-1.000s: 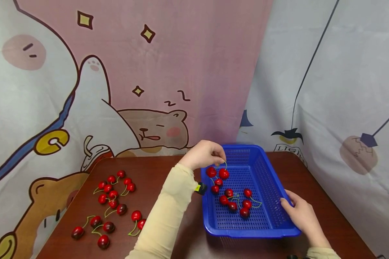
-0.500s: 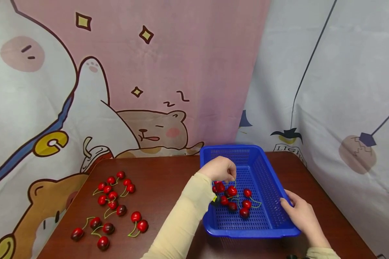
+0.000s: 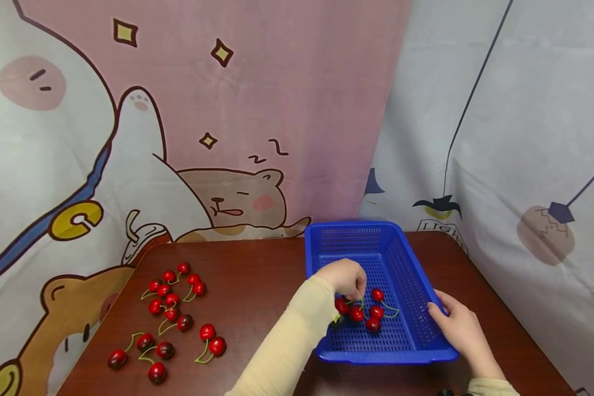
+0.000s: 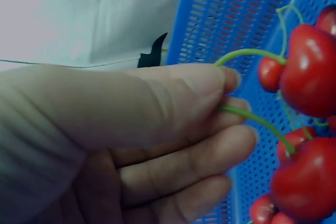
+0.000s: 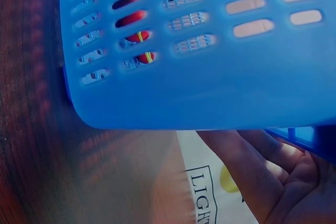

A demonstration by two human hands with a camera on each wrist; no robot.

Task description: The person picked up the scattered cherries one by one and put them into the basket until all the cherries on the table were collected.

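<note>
Between thumb and forefinger my left hand (image 3: 345, 278) pinches the green stems of a pair of red cherries (image 4: 310, 72), which hang inside the blue plastic basket (image 3: 386, 357). In the head view that hand and its sleeve hide part of the cherries below. More cherries (image 3: 373, 325) with joined stems lie on the basket floor, right of my left hand. My right hand (image 3: 462, 327) holds the basket's right side near the front corner, thumb over the rim. In the right wrist view, its fingers (image 5: 236, 163) are partly hidden behind the basket wall.
On the left of the brown table (image 3: 257, 275) lie several cherries (image 3: 171, 300) in a loose group, with a separate pair (image 3: 217, 346) nearer the basket. A printed cloth (image 3: 326, 110) hangs behind the table and along its right side.
My left hand has come right, toward me and lower into the basket, bringing the pinched cherries down among the others. My right hand and the basket have stayed put.
</note>
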